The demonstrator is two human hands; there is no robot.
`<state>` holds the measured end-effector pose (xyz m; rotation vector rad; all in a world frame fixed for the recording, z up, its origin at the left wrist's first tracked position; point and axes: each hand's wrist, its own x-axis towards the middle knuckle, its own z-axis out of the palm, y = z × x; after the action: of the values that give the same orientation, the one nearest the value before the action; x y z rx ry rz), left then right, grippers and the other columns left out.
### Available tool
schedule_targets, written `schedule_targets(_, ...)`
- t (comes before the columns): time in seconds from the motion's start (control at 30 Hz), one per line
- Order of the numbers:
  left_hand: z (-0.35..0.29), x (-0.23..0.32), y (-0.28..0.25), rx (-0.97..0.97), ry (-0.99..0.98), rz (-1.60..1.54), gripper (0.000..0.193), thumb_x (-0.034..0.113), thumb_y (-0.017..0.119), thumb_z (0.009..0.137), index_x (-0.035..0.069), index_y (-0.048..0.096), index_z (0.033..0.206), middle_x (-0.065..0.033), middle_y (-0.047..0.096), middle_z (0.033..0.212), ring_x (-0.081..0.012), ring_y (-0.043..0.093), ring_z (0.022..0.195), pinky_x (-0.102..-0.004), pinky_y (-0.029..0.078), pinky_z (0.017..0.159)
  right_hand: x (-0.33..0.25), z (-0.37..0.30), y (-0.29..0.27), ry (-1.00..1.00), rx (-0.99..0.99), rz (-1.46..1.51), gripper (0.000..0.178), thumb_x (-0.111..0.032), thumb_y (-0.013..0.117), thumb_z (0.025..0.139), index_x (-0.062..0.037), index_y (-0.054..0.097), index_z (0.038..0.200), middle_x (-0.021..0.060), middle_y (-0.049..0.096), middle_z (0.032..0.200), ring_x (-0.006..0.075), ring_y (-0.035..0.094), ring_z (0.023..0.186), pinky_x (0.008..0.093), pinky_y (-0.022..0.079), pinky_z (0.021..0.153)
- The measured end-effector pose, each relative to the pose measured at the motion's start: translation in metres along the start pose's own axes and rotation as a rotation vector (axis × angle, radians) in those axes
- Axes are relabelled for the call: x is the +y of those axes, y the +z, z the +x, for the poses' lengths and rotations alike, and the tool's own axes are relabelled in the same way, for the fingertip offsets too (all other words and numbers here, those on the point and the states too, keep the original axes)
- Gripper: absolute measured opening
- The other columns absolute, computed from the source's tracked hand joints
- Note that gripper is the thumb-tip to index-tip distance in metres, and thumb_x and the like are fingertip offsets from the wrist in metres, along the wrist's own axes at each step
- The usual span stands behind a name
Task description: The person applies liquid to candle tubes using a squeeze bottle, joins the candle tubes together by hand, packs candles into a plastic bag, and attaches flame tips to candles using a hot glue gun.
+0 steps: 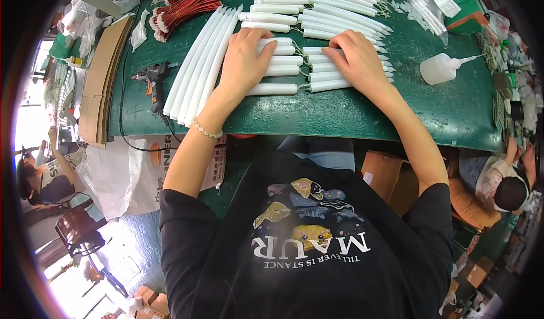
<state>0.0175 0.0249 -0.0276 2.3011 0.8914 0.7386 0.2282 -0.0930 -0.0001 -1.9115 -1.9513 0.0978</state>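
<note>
White candle-shaped sticks lie in two columns on the green table, short tubes (pixel 281 89) on the left and tapered sticks (pixel 340 13) on the right, with thin wires (pixel 304 85) joining them. My left hand (pixel 246 58) is closed over the near end of the left column, its thumb and fingers around a white tube (pixel 286 42). Over the right column, my right hand (pixel 360 61) curls its thumb and fingers on a white tapered stick (pixel 313 51); its fingertips are partly hidden. Long white tapered sticks (pixel 195 64) lie side by side left of my left hand.
Red wire bundles (pixel 184 4) lie at the far left, near a black and orange glue gun (pixel 154 84) with its cable. A white squeeze bottle (pixel 439 68) lies tilted at right, below a green box (pixel 467 10). Cardboard (pixel 102 84) stands along the left edge. Other people sit at both sides.
</note>
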Motion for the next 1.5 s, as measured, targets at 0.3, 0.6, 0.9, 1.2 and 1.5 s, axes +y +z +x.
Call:
schedule_targets(0.3, -0.003, 0.000, 0.003, 0.004, -0.029, -0.096, 0.017, 0.012, 0.055, 0.086, 0.003, 0.063, 0.098, -0.0119, 0.058, 0.103, -0.0292, 0.053, 0.098, -0.0357, 0.041, 0.087, -0.001, -0.007, -0.005, 0.023, -0.018, 0.023, 0.021, -0.023, 0.058, 0.084, -0.0028, 0.056, 0.090, 0.0091, 0.055, 0.090, 0.0275, 0.051, 0.089, 0.0357, 0.041, 0.078)
schedule_targets(0.6, 0.010, -0.007, 0.002, 0.149, 0.129, 0.101, 0.015, 0.002, 0.052, 0.083, 0.002, 0.063, 0.093, -0.0118, 0.059, 0.102, -0.0326, 0.053, 0.096, -0.0378, 0.044, 0.084, 0.003, -0.004, -0.003, 0.000, 0.054, -0.068, 0.026, -0.024, 0.059, 0.084, -0.0046, 0.057, 0.101, 0.0088, 0.055, 0.102, 0.0279, 0.050, 0.099, 0.0360, 0.040, 0.086)
schedule_targets(0.9, 0.015, -0.003, 0.002, 0.060, 0.080, 0.108, 0.019, 0.004, 0.049, 0.085, 0.003, 0.061, 0.100, -0.0130, 0.058, 0.103, -0.0336, 0.051, 0.100, -0.0386, 0.042, 0.088, 0.001, -0.006, -0.001, -0.013, 0.079, -0.065, 0.026, -0.023, 0.060, 0.084, -0.0049, 0.057, 0.102, 0.0088, 0.054, 0.102, 0.0282, 0.050, 0.099, 0.0360, 0.040, 0.086)
schedule_targets(1.2, 0.015, -0.009, 0.007, 0.070, 0.034, 0.072, 0.018, 0.008, 0.052, 0.085, 0.006, 0.064, 0.099, -0.0148, 0.056, 0.104, -0.0340, 0.050, 0.099, -0.0391, 0.041, 0.088, 0.001, -0.007, 0.001, -0.037, 0.080, -0.059, 0.025, -0.022, 0.059, 0.084, -0.0048, 0.058, 0.102, 0.0085, 0.054, 0.102, 0.0277, 0.049, 0.099, 0.0361, 0.040, 0.085)
schedule_targets(1.5, 0.012, -0.013, 0.007, 0.124, 0.060, 0.108, 0.014, 0.007, 0.057, 0.080, 0.005, 0.065, 0.092, -0.0136, 0.057, 0.098, -0.0336, 0.052, 0.093, -0.0396, 0.044, 0.081, 0.001, -0.008, 0.005, 0.004, 0.042, -0.076, 0.027, -0.025, 0.057, 0.085, -0.0062, 0.057, 0.104, 0.0083, 0.055, 0.106, 0.0270, 0.049, 0.104, 0.0369, 0.038, 0.088)
